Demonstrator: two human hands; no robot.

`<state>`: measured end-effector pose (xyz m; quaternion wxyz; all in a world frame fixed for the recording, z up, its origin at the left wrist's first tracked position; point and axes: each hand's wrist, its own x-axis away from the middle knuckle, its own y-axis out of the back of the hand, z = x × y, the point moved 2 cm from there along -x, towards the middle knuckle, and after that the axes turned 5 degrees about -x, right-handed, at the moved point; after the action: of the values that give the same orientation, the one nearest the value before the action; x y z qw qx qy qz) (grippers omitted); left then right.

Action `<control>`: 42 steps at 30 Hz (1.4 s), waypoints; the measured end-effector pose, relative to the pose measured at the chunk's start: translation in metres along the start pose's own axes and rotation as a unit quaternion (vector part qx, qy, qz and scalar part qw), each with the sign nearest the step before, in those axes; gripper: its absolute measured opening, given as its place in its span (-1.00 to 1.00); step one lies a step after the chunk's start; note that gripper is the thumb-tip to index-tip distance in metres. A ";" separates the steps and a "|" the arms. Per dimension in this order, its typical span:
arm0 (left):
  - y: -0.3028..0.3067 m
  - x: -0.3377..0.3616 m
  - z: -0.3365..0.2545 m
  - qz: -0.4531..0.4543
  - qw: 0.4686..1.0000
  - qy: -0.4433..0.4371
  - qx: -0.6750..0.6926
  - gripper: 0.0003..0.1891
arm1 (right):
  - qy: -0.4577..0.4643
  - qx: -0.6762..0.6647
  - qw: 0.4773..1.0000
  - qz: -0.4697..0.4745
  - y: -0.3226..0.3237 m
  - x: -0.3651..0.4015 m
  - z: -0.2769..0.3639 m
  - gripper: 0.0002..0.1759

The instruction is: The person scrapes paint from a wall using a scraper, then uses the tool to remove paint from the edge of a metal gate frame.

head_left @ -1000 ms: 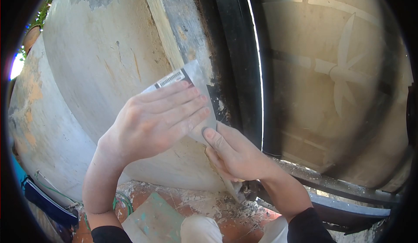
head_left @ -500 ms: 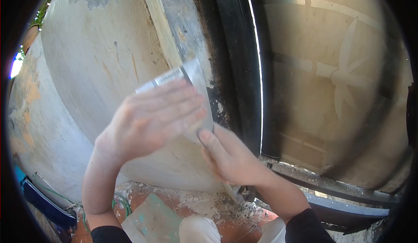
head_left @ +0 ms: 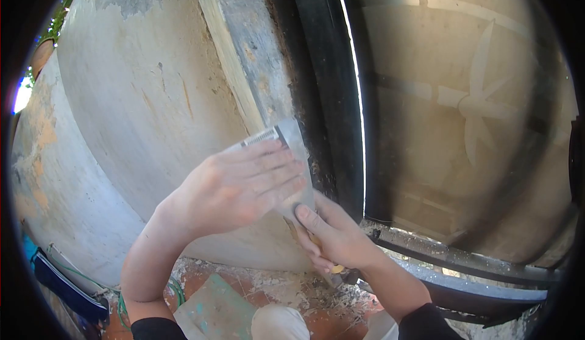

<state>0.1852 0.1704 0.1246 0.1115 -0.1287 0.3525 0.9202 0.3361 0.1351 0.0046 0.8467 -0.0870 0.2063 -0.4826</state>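
Observation:
In my right hand [head_left: 332, 233] is a wide putty knife [head_left: 297, 148], its fingers wrapped round the handle and the thumb pressed at the base of the blade. A bit of yellow handle shows below the fingers. My left hand [head_left: 234, 187] lies flat across the grey blade with its fingers stretched out and covers much of it. A barcode label and a dark stripe show past the fingertips. The blade's far edge is against or close to the worn corner of the wall [head_left: 244, 53]; contact cannot be made out.
A dark metal gate [head_left: 414, 133] stands on the right, with a rail along its bottom. Flakes litter the reddish floor [head_left: 201, 282] near a stained sheet [head_left: 213, 309] and my knee [head_left: 280, 323]. A green hose [head_left: 178, 291] and a dark blue bag [head_left: 67, 288] lie at lower left.
Both hands and the putty knife have moved down and a little to the right along the wall corner. The grip is the same, and the view has shifted slightly.

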 end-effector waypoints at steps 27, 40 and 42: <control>-0.027 0.005 -0.020 0.045 0.996 -0.062 -0.051 -0.61 | 0.372 0.393 0.794 -0.277 0.019 0.011 -0.094 -0.44; -0.030 0.006 -0.021 0.012 0.999 -0.019 -0.028 -0.61 | 0.401 0.406 0.774 -0.274 0.027 0.012 -0.091 -0.45; -0.028 0.006 -0.022 0.026 0.999 -0.026 -0.038 -0.63 | 0.400 0.401 0.776 -0.276 0.024 0.011 -0.093 -0.44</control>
<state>0.1909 0.1765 0.0898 0.0914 -0.0991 0.3176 0.9386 0.3197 0.1436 -0.0900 0.4766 0.4085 0.2817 -0.7257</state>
